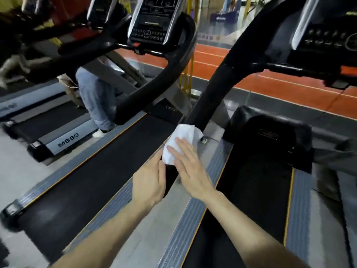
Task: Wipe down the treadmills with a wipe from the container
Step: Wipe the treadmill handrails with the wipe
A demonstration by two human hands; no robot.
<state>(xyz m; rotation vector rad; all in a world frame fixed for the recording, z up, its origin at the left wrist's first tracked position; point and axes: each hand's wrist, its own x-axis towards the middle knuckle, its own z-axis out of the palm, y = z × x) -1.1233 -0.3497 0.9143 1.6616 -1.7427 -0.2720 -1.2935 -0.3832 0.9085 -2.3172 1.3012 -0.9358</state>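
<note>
A white wipe is in front of me, between two treadmills. My right hand lies flat over its lower part with fingers stretched out. My left hand pinches the wipe's lower left edge. The wipe sits just below the black upright arm of the right treadmill, whose belt runs to the right. The left treadmill's belt stretches to the left, with its console above. No wipe container is in view.
Grey ribbed side rails with yellow trim flank both belts. A person in jeans stands on a third treadmill at the left. An orange track floor lies beyond. The right treadmill's motor hood sits ahead.
</note>
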